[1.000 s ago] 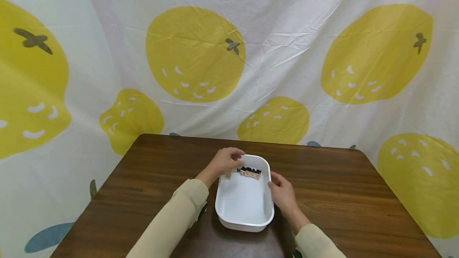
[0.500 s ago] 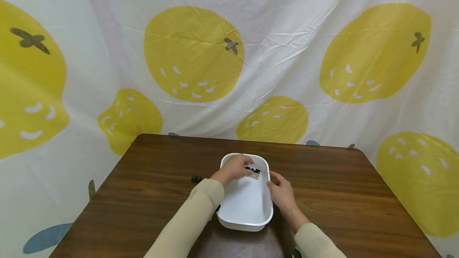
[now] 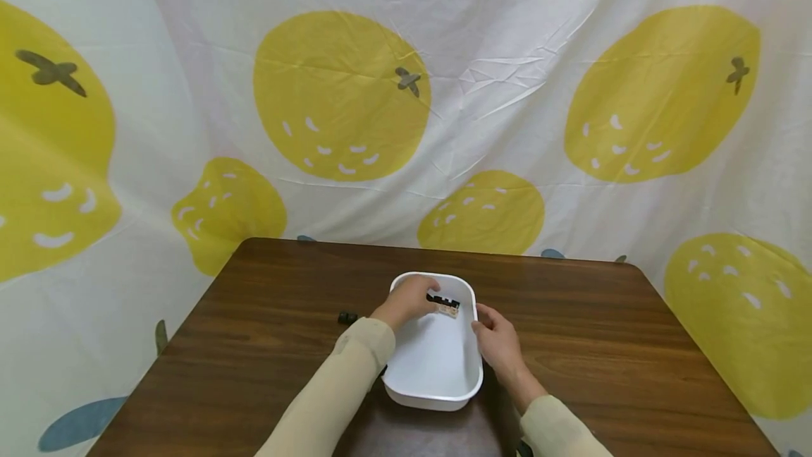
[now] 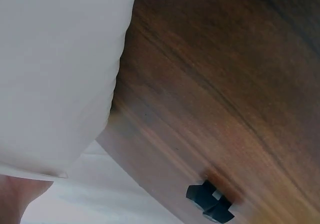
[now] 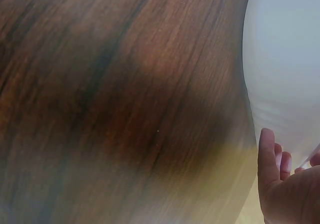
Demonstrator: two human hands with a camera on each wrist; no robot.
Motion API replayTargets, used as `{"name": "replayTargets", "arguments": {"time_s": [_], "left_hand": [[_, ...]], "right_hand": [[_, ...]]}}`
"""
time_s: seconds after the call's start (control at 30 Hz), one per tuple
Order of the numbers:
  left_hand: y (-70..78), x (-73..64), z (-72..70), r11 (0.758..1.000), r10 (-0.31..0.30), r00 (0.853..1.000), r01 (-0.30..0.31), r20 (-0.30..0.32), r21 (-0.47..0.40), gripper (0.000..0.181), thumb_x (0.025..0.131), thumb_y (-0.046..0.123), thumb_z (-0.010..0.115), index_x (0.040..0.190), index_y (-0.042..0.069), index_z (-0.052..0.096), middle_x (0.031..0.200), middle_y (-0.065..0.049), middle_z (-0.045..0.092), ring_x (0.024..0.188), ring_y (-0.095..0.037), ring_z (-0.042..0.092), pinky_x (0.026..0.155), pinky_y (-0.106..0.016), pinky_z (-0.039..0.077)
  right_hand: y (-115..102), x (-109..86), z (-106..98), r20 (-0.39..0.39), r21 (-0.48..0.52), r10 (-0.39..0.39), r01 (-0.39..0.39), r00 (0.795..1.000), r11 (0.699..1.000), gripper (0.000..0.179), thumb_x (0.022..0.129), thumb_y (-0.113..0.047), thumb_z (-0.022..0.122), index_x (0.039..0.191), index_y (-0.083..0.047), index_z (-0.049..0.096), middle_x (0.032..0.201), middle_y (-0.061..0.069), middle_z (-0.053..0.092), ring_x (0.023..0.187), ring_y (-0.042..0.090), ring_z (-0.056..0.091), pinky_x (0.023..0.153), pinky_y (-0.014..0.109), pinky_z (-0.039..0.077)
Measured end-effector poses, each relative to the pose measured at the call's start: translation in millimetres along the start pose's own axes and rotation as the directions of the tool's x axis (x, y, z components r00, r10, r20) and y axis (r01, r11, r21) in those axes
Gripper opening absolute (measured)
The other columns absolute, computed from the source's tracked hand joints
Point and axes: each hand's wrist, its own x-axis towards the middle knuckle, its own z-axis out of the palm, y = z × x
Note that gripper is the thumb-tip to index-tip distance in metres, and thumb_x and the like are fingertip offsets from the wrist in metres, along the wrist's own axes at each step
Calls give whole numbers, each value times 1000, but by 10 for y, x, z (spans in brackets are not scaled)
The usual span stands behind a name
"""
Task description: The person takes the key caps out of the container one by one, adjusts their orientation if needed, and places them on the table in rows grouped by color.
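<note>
Compared with one second earlier, the left hand (image 3: 409, 300) sits lower and farther right, within the far left part of the white tray (image 3: 438, 362), and a small dark object (image 3: 347, 317) shows on the table to the left of the tray.

Head view: the left hand's thumb and fingers stand parted at the left end of a short row of black pieces (image 3: 447, 301) and pale pieces (image 3: 447, 311), which lie inside the tray near its far end; whether it grips any cannot be told. The right hand (image 3: 500, 344) holds the tray's right rim between thumb and bent fingers. Beyond the brown table (image 3: 583, 330) hangs a white cloth (image 3: 495, 97) printed with yellow fruit.

Left wrist view: the tray's outer wall fills the left side; only a sliver of hand shows past the rim, and the dark object rests on the wood.

Right wrist view: one finger extends along the tray's outer wall, with others bent beside it.
</note>
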Motion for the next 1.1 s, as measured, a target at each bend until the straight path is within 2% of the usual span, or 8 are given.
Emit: {"name": "replayTargets", "arguments": {"time_s": [0.23, 0.37, 0.53, 0.63, 0.73, 0.8, 1.0, 1.1], "left_hand": [[-14, 20, 25, 982, 24, 995, -42, 100, 186, 35, 79, 12, 74, 115, 13, 73, 109, 0, 71, 99, -21, 64, 90, -31, 48], [8, -6, 16, 975, 30, 996, -49, 90, 217, 32, 77, 11, 74, 108, 16, 76, 100, 4, 73, 89, -18, 64, 82, -31, 48], [26, -28, 6, 969, 41, 998, -51, 46, 241, 26, 79, 10, 72, 105, 15, 77, 100, 2, 73, 92, -20, 66, 82, -31, 50], [34, -29, 8, 943, 54, 998, -65, 44, 327, 19, 81, 16, 75, 100, 15, 77, 96, 1, 72, 93, -21, 65, 82, -33, 49], [42, -44, 24, 892, 85, 995, -96, 45, 443, 11, 80, 22, 76, 90, 18, 76, 84, 0, 67, 87, -20, 62, 78, -33, 48], [37, -53, 41, 870, 99, 994, -105, 38, 481, 9, 80, 24, 76, 88, 20, 76, 80, 1, 63, 86, -19, 59, 80, -33, 46], [26, -69, 64, 865, 92, 995, -93, 27, 493, 19, 79, 29, 76, 97, 23, 78, 88, 2, 64, 95, -18, 58, 96, -31, 41], [44, -83, 60, 858, 85, 996, -93, 39, 505, 17, 80, 31, 76, 95, 24, 78, 86, 1, 63, 94, -18, 58, 97, -32, 40]], "right_hand": [[-6, -7, -8, 9, 7, 2, -2, 1000, 1000, 40, 96, -6, 54, 135, 4, 56, 92, 17, 60, 85, 30, 60, 66, 29, 48], [-8, -5, -6, 10, 14, -5, 5, 1000, 1000, 40, 96, -5, 54, 134, 5, 56, 90, 17, 60, 83, 30, 60, 66, 29, 48], [4, 8, 0, 5, 15, -9, 9, 1000, 1000, 39, 95, -4, 55, 133, 5, 57, 89, 16, 60, 84, 29, 60, 66, 29, 48], [9, 13, 3, 5, 15, -11, 11, 1000, 1000, 39, 96, -4, 54, 133, 5, 57, 91, 17, 61, 85, 30, 61, 66, 29, 48], [7, 13, 2, 7, 14, -12, 12, 1000, 1000, 39, 96, -4, 54, 133, 5, 57, 91, 17, 61, 85, 31, 61, 67, 29, 48], [7, 11, 1, 8, 13, -11, 11, 1000, 1000, 39, 96, -5, 54, 134, 5, 57, 91, 17, 61, 85, 30, 61, 67, 29, 48], [1, 8, 0, 8, 11, -7, 7, 1000, 1000, 39, 96, -4, 54, 133, 5, 57, 91, 17, 61, 83, 29, 61, 66, 29, 48], [3, 10, -1, 8, 7, -5, 5, 1000, 1000, 39, 96, -5, 54, 133, 4, 57, 91, 18, 62, 83, 28, 61, 66, 29, 48]]}}
